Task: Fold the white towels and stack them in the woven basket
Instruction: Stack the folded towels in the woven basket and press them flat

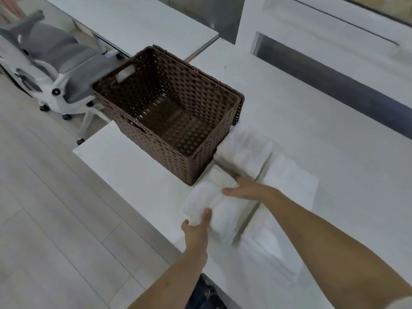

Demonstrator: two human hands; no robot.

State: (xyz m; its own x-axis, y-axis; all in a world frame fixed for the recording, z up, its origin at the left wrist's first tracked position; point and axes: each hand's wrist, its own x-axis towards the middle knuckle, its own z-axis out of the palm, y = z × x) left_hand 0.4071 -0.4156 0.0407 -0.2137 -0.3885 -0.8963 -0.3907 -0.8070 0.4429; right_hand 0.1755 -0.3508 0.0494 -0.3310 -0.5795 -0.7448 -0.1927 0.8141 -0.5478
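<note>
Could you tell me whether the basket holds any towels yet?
Empty: the basket's woven bottom shows bare; the towels lie beside it.

One head-worn wide-angle view — looking forward and steeply down, close over the white table point(138, 166).

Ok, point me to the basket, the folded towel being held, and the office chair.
woven basket point(231, 101): head view, on its right rim.
folded towel point(214, 192): head view, top face between the two hands.
office chair point(66, 56): head view, on the grey seat cushion.
</note>
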